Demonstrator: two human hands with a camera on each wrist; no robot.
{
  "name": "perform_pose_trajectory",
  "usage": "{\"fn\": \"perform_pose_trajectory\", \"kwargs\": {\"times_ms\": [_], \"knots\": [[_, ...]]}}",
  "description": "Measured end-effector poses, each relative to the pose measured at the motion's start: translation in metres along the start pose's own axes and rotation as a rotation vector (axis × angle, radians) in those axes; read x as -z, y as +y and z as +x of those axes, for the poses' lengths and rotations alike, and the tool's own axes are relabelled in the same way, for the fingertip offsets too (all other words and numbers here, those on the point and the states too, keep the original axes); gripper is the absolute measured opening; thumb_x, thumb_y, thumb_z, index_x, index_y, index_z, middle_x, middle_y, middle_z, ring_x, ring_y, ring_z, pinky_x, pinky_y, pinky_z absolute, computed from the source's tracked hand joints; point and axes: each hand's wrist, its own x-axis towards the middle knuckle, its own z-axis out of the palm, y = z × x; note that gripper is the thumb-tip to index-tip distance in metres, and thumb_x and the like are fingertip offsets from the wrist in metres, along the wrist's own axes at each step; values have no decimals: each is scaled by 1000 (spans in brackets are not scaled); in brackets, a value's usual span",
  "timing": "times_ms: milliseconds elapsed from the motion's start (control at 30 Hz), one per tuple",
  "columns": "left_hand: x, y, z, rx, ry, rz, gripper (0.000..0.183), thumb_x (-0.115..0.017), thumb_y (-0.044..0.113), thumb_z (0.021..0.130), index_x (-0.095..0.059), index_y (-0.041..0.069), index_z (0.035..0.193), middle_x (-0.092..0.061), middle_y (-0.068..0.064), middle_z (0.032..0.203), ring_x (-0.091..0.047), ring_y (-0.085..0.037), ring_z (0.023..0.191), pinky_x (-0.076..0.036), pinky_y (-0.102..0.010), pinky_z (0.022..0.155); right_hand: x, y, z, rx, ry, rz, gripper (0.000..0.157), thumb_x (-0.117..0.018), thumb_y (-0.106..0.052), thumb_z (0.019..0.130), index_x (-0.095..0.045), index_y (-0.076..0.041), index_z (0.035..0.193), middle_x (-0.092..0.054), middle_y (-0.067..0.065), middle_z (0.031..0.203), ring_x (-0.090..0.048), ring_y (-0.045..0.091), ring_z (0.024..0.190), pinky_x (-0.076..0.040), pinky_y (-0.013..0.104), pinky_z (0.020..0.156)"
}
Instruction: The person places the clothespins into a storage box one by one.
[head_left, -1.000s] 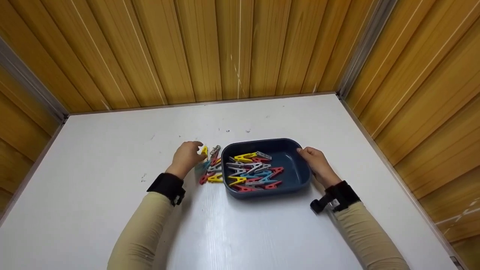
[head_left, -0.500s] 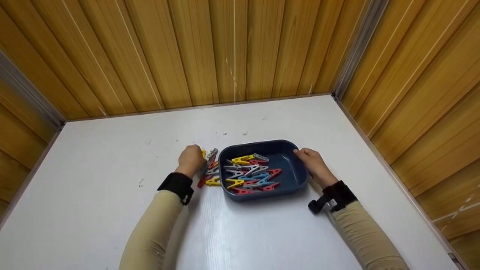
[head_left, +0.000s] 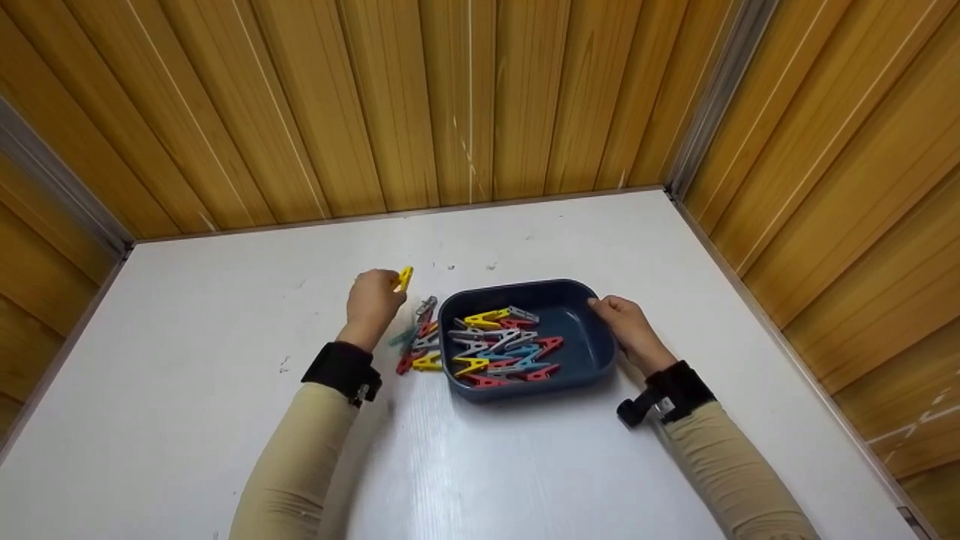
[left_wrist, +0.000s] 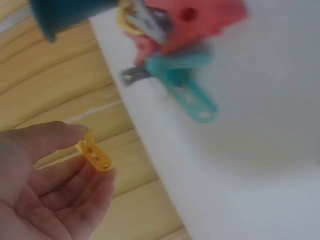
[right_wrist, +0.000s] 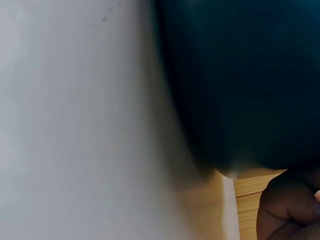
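Note:
My left hand (head_left: 372,304) pinches a yellow clothespin (head_left: 406,278) between thumb and fingers, raised above the table. The same yellow clothespin (left_wrist: 95,152) shows clearly in the left wrist view. To the right of that hand, a loose pile of red, yellow, grey and teal clothespins (head_left: 427,363) lies against a dark blue basin (head_left: 589,337). Inside the basin, several clothespins (head_left: 501,341) in mixed colours fill the left and middle parts. My right hand (head_left: 628,330) grips the basin's right end, thumb over the rim; in the right wrist view its curled fingers (right_wrist: 290,205) show beside the basin wall.
A white table (head_left: 480,465) with small dark marks carries everything. Wood-look panels (head_left: 420,105) rise at its back edge and along both sides. A teal clothespin (left_wrist: 187,92) lies at the pile's left edge, nearest the left hand.
My left hand closed on the yellow clothespin at the pile, then lifted it up and away, toward the back of the table. My right hand keeps its grip on the basin.

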Motion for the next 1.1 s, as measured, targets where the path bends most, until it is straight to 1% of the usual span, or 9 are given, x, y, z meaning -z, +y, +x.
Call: {"fn": "perform_pose_trajectory", "kwargs": {"times_ms": [100, 200, 400, 500, 567, 667, 833, 933, 1100], "knots": [[3, 14, -4, -90, 49, -42, 33, -67, 4, 91, -71, -5, 123, -73, -25, 121, -69, -39, 115, -54, -51, 102, 0, 4, 3, 3, 13, -1, 40, -60, -24, 104, -50, -17, 65, -41, -13, 57, -39, 3, 52, -33, 18, 50], [1, 27, -9, -202, 58, -58, 32, -69, 3, 91, -72, -4, 122, -73, -24, 121, -69, -38, 116, -55, -50, 102, 1, 4, 4, 1, 12, 6, 41, -60, -24, 104, -49, -17, 65, -42, -13, 57, -39, 3, 53, -33, 18, 50], [-13, 47, -21, -454, -57, -51, 28, -72, 7, 94, -73, -2, 121, -73, -20, 119, -69, -35, 115, -55, -47, 102, -2, 3, 3, 18, 7, 19, 41, -59, -22, 104, -49, -18, 65, -40, -13, 57, -38, 2, 53, -32, 18, 50], [-22, 52, -26, -571, -128, -36, 24, -71, 5, 94, -74, -1, 117, -73, -20, 115, -69, -35, 110, -57, -47, 98, -4, 2, 1, 40, 4, 1, 40, -59, -22, 104, -49, -18, 65, -38, -14, 57, -37, 2, 53, -31, 18, 51], [-28, 52, -29, -624, -166, -13, 24, -71, 3, 94, -74, -1, 117, -73, -20, 113, -70, -36, 107, -59, -48, 93, -7, 1, 0, 49, 9, -2, 40, -58, -21, 104, -49, -18, 65, -38, -14, 57, -37, 3, 54, -31, 18, 52], [-38, 50, -32, -670, -188, 40, 24, -71, 3, 93, -74, -2, 116, -73, -20, 111, -70, -36, 103, -60, -47, 88, -9, 0, -1, 55, 11, 1, 40, -58, -20, 104, -49, -18, 65, -39, -14, 57, -38, 3, 55, -32, 18, 52], [-50, 44, -35, -691, -145, 92, 19, -70, 7, 95, -75, -2, 111, -73, -18, 105, -70, -34, 99, -61, -45, 86, -7, -1, -1, 37, -4, 12, 40, -58, -20, 104, -49, -18, 65, -39, -13, 57, -37, 3, 53, -31, 18, 51], [-54, 41, -37, -700, -135, 106, 18, -70, 7, 94, -75, -1, 110, -73, -17, 105, -70, -34, 100, -61, -44, 87, -6, -8, -6, 21, -12, 27, 40, -57, -17, 104, -49, -16, 65, -38, -12, 56, -36, 3, 52, -30, 18, 50], [-55, 39, -38, -702, -164, 106, 25, -72, 6, 93, -74, 0, 117, -72, -16, 112, -68, -33, 107, -59, -43, 92, -8, -25, -22, 25, -22, 26, 41, -56, -13, 104, -49, -15, 64, -41, -11, 57, -39, 3, 55, -33, 18, 52]]}}
